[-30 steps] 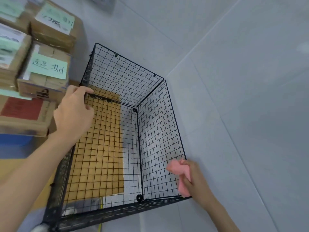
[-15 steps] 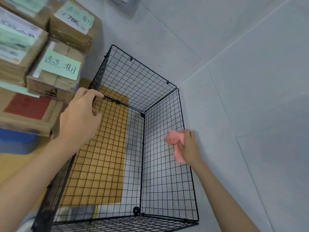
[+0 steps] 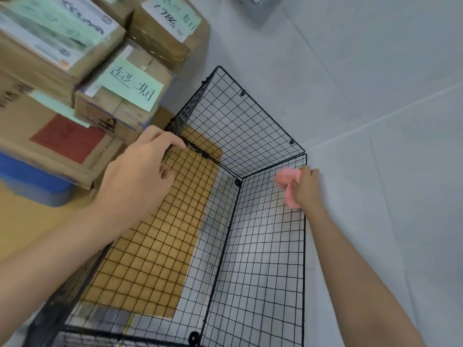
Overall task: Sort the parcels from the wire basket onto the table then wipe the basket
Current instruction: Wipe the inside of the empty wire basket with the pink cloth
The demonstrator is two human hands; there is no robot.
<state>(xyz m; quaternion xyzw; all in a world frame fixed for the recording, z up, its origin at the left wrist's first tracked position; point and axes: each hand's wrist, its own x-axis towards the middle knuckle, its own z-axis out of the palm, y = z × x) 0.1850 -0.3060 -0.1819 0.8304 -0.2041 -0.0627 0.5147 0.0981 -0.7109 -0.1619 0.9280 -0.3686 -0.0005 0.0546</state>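
A black wire basket (image 3: 253, 116) stands on the floor with nothing inside it. My left hand (image 3: 140, 176) grips the top rim of its left wall, fingers curled over the wire. My right hand (image 3: 307, 189) holds a crumpled pink cloth (image 3: 288, 182) against the right wall, near the far right corner at the top rim. Several cardboard parcels (image 3: 122, 96) with green and white labels are stacked on the table at the upper left.
A blue container (image 3: 27, 181) sits under the parcels at the left. The wooden table (image 3: 22, 221) runs along the basket's left side. Grey floor tiles (image 3: 388, 121) spread out to the right and behind the basket.
My right hand has slid the pink cloth along the right wall from the near corner to the far corner. My left hand has kept its grip on the left rim.
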